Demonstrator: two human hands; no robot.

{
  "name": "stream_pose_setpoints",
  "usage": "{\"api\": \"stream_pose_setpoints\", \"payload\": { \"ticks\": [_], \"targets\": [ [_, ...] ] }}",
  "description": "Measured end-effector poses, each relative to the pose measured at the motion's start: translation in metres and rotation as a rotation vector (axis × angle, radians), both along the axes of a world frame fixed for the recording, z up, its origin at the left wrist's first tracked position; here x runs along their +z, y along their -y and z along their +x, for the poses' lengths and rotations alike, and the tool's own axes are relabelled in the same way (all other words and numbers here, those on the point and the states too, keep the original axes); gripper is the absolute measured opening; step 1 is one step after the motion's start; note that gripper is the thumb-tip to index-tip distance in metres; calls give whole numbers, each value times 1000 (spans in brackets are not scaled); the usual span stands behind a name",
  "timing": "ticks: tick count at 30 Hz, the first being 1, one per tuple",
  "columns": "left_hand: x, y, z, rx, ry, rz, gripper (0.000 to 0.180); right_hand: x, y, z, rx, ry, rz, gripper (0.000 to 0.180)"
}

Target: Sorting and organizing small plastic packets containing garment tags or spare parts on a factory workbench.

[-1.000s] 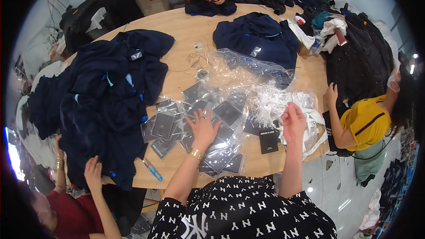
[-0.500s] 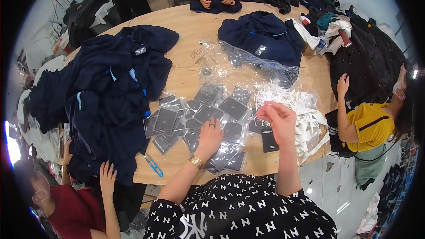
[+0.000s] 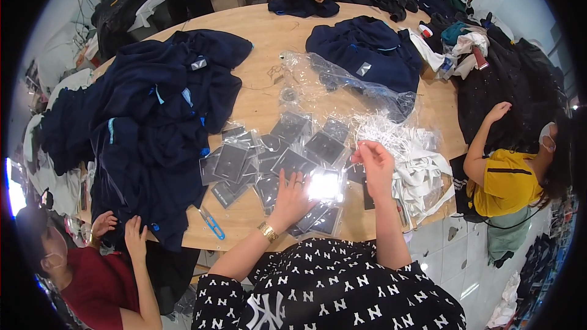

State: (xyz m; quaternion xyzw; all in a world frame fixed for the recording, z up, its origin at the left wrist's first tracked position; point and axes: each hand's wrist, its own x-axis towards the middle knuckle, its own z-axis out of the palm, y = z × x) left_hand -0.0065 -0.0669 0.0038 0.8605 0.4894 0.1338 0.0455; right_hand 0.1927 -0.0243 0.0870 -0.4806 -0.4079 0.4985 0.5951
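My left hand (image 3: 293, 200) lies with its fingers extended over flat black tags in clear plastic bags (image 3: 295, 164), which are spread in an overlapping heap. A bright glare covers one bag beside these fingers. To the right, my right hand (image 3: 374, 168) is raised with thumb and fingertips pinched together. What the pinch holds, if anything, is too small to name. Behind and beside that hand lies a tangle of thin white strings (image 3: 374, 128), with wide white bands (image 3: 423, 177) on its near side.
Navy garments (image 3: 165, 104) pile up at the left, and another navy garment (image 3: 361, 43) lies at the far right. Blue thread snips (image 3: 213, 225) rest near the front edge. Crumpled clear plastic (image 3: 312, 76) sits mid-table. Co-workers are at the left, far side and right.
My left hand has shifted slightly nearer to me, its fingers flatter on the bags. My right hand has moved a little left, still pinched. The glare is new.
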Motion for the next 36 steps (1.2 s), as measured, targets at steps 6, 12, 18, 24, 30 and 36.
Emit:
{"api": "stream_pose_setpoints", "payload": {
  "ticks": [6, 12, 18, 24, 30, 36],
  "targets": [
    [-5, 20, -3, -53, 44, 82, 39, 15, -1, 19, -220, 183, -3, 14],
    [39, 8, -5, 314, 680, -29, 13, 5, 13, -7, -47, 521, 65, 7],
    [77, 0, -8, 335, 913, 6, 17, 16, 19, -49, 235, 577, 96, 8],
    [83, 6, -9, 268, 827, 34, 20, 29, 17, -58, 272, 688, 206, 8],
    [87, 4, -12, 162, 865, 75, 20, 25, 15, -52, 327, 675, 244, 10],
    [100, 9, -14, 168, 937, -126, 17, 25, 10, -40, 422, 475, 93, 22]
  ]
}}
